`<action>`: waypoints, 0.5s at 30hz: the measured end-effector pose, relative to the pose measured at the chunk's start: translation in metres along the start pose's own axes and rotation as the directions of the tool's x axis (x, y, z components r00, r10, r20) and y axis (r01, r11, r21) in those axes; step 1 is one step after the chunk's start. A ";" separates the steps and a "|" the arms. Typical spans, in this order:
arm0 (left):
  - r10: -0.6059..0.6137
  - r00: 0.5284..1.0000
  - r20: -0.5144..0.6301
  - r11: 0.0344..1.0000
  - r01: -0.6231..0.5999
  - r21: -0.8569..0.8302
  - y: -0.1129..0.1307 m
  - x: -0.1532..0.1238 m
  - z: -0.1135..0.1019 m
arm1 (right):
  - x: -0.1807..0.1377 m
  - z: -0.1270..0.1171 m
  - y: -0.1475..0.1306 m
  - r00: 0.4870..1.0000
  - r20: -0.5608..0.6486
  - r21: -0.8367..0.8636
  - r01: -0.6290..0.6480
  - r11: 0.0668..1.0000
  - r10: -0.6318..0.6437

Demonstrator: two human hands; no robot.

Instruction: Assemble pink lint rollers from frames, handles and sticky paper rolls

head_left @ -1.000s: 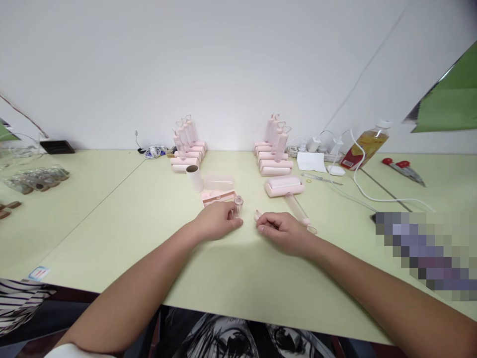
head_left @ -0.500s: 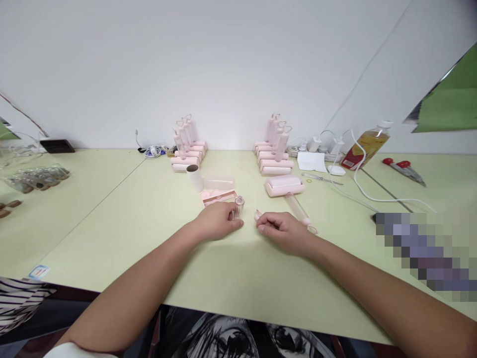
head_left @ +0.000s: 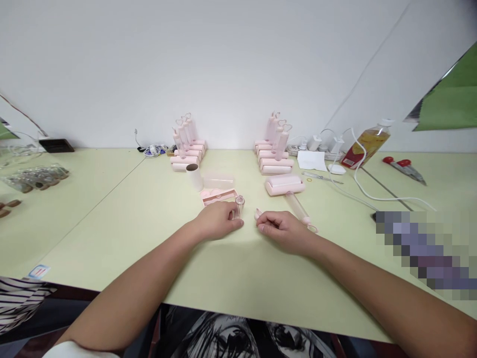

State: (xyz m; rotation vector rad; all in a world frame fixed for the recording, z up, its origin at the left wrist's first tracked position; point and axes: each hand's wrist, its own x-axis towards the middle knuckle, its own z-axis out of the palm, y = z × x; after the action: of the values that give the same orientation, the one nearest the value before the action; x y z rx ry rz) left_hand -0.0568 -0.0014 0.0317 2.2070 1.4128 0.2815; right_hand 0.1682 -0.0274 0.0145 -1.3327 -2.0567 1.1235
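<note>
We find the left hand [head_left: 219,220] curled around a clear plastic tube [head_left: 239,208], which is upright. We note the right hand [head_left: 283,230] closed on a small pink piece [head_left: 258,214], mostly hidden in its grasp. Just beyond the left hand we record a shallow pink tray [head_left: 213,200], a translucent cover [head_left: 219,181] and a hollow white roll [head_left: 194,179] standing on end. Beyond the right hand lies a rounded pink roller [head_left: 285,185] with a clear handle [head_left: 297,206]. Farther back, we observe two rows of similar rollers [head_left: 276,166] on the smooth, pale-green table [head_left: 231,273].
</note>
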 end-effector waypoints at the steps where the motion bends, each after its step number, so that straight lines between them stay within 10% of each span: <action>1: 0.001 1.000 0.001 1.000 -0.001 0.001 0.000 0.000 0.000 | 0.000 0.000 0.000 1.000 -0.001 0.002 0.000 1.000 0.000; 15: -0.003 1.000 0.004 1.000 0.003 -0.002 -0.001 0.001 0.001 | 0.000 0.000 0.000 1.000 -0.009 -0.007 0.017 1.000 -0.017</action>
State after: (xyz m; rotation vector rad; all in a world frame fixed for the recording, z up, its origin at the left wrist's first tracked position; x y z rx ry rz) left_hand -0.0564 -0.0004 0.0304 2.2024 1.4129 0.2768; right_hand 0.1679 -0.0271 0.0142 -1.3195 -2.0634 1.1016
